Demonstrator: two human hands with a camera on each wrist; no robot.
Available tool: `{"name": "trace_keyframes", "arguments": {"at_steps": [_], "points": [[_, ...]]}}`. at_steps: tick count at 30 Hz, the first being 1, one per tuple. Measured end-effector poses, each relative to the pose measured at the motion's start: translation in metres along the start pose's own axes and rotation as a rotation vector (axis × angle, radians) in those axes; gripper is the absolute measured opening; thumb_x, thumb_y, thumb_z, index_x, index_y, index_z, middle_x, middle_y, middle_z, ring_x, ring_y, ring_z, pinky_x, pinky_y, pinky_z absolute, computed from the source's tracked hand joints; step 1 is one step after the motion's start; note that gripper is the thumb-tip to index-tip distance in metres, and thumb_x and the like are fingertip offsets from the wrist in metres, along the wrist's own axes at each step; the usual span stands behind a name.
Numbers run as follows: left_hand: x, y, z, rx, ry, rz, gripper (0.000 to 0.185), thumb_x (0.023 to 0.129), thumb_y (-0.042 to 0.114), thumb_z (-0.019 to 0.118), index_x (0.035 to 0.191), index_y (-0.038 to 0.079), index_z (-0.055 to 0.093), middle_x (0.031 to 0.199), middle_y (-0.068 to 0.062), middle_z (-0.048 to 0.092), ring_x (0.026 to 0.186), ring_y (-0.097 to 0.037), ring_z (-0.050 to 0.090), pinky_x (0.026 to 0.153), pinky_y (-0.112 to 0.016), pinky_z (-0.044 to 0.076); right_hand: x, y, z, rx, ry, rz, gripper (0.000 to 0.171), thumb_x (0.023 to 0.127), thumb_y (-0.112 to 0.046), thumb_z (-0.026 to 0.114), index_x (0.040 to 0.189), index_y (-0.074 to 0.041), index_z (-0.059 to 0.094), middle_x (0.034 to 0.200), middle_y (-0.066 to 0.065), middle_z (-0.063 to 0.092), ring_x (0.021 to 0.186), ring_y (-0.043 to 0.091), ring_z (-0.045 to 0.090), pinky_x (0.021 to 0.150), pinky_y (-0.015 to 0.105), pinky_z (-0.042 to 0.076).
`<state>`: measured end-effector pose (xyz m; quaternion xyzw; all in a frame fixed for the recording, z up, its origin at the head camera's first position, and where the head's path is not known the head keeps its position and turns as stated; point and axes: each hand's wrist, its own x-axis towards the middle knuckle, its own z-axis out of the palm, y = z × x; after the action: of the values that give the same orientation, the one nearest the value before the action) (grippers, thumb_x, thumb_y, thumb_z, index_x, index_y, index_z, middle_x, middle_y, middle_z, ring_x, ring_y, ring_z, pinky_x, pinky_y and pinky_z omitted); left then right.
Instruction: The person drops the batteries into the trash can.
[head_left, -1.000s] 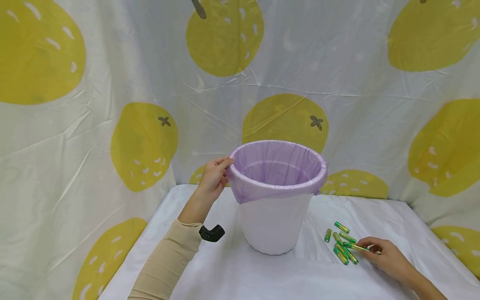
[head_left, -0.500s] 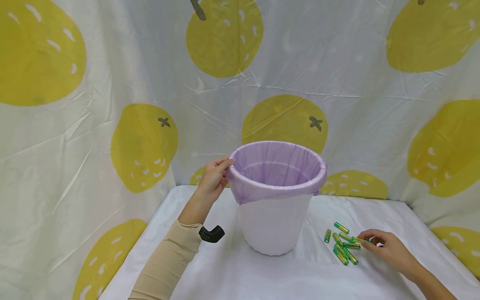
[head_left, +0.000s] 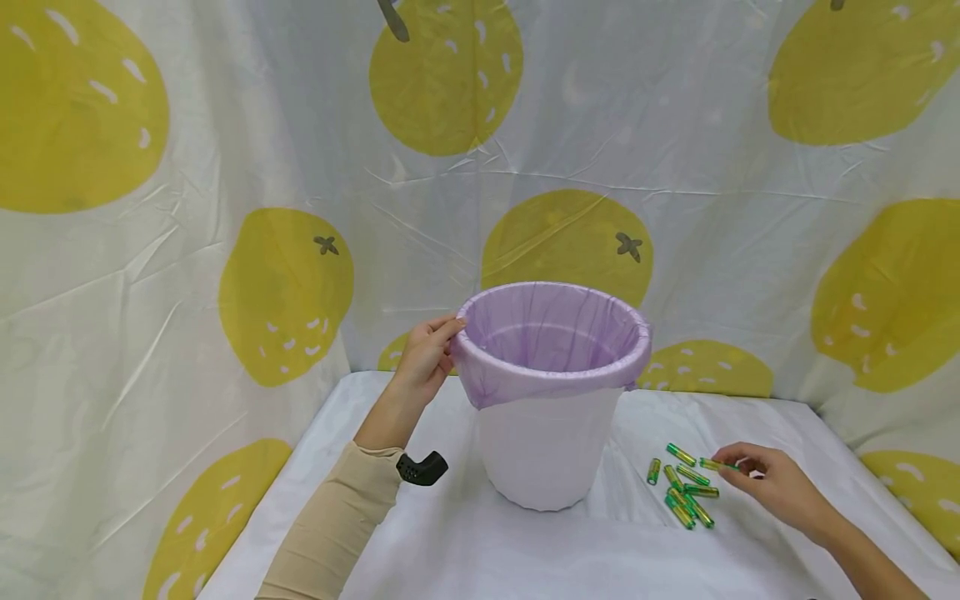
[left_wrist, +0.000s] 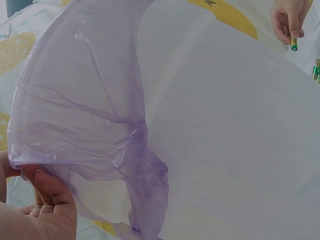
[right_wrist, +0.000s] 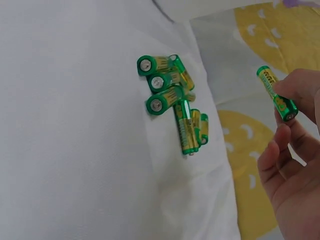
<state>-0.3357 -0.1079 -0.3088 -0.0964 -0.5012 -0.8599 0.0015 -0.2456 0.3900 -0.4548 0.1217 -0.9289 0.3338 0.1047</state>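
Observation:
A white trash can (head_left: 547, 450) stands upright on the table, lined with a thin purple trash bag (head_left: 555, 385) folded over its rim. My left hand (head_left: 427, 358) pinches the bag-covered rim at the can's left side; in the left wrist view its thumb and fingers (left_wrist: 55, 192) hold the rim's edge. To the right of the can, my right hand (head_left: 772, 483) pinches a green and gold battery (right_wrist: 277, 93) between thumb and fingers. Several like batteries (head_left: 678, 504) lie in a loose heap on the cloth, just left of that hand.
A white cloth (head_left: 450, 550) covers the table. Behind and at both sides hangs a pale curtain (head_left: 420, 217) printed with big yellow fruit. A black curved piece (head_left: 422, 468) sits at the left wrist by the beige sleeve (head_left: 337, 517).
My right hand has lifted the battery off the heap and drawn it back, away from the front of the table. The left hand has stayed on the rim.

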Motion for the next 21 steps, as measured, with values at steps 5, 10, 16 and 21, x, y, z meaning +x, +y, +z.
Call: {"name": "trace_keyframes", "arguments": {"at_steps": [5,10,16,21], "points": [[0.0,-0.001,0.001,-0.006,-0.002,0.003,0.033,0.101,0.0,0.06,0.129,-0.017,0.055,0.094,-0.008,0.061,0.072,-0.01,0.063,0.068,-0.021,0.057,0.003,-0.007,-0.006,0.007,-0.002,-0.019,0.014,0.098,-0.016,0.074,0.109,-0.008,0.073,0.096,0.002,0.071,0.075,0.008,0.056,0.059,0.027,0.045],[0.0,0.0,0.001,-0.005,0.001,0.004,0.03,0.101,0.0,0.061,0.126,-0.016,0.057,0.092,-0.007,0.061,0.07,-0.01,0.062,0.067,-0.021,0.057,0.008,-0.014,-0.011,0.002,0.025,-0.057,0.01,0.097,-0.013,0.074,0.106,-0.01,0.073,0.093,0.0,0.069,0.073,0.009,0.054,0.059,0.027,0.046],[0.0,-0.001,0.0,0.005,0.004,0.0,0.03,0.101,0.001,0.061,0.126,-0.016,0.057,0.092,-0.008,0.061,0.071,-0.01,0.062,0.067,-0.021,0.057,0.014,-0.025,-0.014,0.019,0.053,-0.101,0.009,0.096,-0.01,0.075,0.105,-0.011,0.074,0.094,0.001,0.069,0.074,0.01,0.054,0.061,0.026,0.048],[0.0,0.0,0.001,-0.002,0.007,-0.006,0.032,0.102,0.0,0.06,0.128,-0.018,0.055,0.091,-0.008,0.06,0.069,-0.01,0.062,0.065,-0.02,0.057,0.02,-0.034,-0.02,0.014,0.05,-0.137,0.01,0.095,-0.008,0.075,0.105,-0.011,0.074,0.092,-0.003,0.067,0.074,0.01,0.054,0.062,0.026,0.049]]}}
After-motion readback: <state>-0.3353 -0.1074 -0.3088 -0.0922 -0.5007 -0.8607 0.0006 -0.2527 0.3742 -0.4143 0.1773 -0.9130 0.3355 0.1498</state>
